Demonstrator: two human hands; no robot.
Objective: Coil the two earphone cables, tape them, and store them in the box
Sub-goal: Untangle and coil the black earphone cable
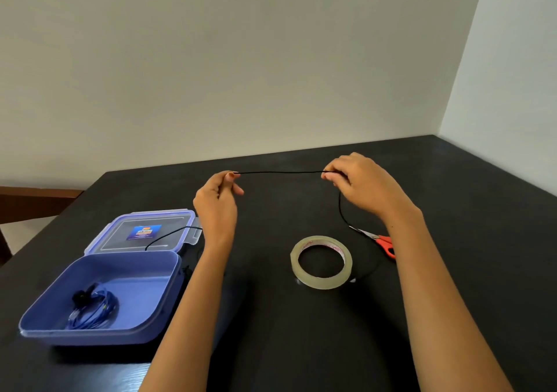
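Note:
A black earphone cable (280, 172) is stretched level between my two hands above the dark table. My left hand (218, 203) pinches one end of that span and my right hand (360, 182) pinches the other. From the right hand the cable hangs down and trails past the scissors and behind the tape roll. Another stretch of black cable lies across the box lid (141, 230). The open blue box (126, 274) stands at the left, with a coiled blue earphone cable (95, 310) inside it.
A roll of clear tape (321, 261) lies flat in the middle of the table. Orange-handled scissors (380, 242) lie to its right, partly under my right forearm. A wall stands behind the table and at the right. A wooden piece shows at the far left.

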